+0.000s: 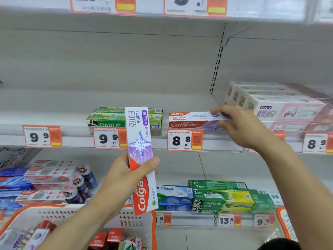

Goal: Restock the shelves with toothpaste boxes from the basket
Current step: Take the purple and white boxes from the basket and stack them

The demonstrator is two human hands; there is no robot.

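White sheet-metal shelving [111,98] fills the view, with a slotted upright [217,64] dividing two bays. A purple-and-white Colgate box [140,154] is held upright in the left hand [126,175]; the thumb is curled across its front face and the fingers are wrapped behind, about mid-length. Its top edge overlaps the stack of green Darlie boxes [106,118] on the middle shelf, and its lower end hangs over the rim of the white basket with orange trim [137,222].

A second Colgate box [191,120] lies flat on the middle shelf, long side parallel to the front edge, directly above the 8.8 price tag [184,139]. Its right end is pinched by the right hand [239,125], thumb beneath and fingers on top. Bare shelf surface is visible behind this box up to the back panel, and a narrow gap separates it from the Darlie stack on the left. To the right, just beyond the upright, pink-and-white boxes [281,109] are stacked close to the hand.

The left part of the middle shelf, above a 9.9 price tag [42,136], is seen unoccupied. Ample vertical clearance exists beneath the upper shelf edge [162,15].

More toothpaste boxes [111,237] are seen inside the basket. On the lower shelf, blue boxes [174,197] and green boxes [221,197] are stacked at the front edge.
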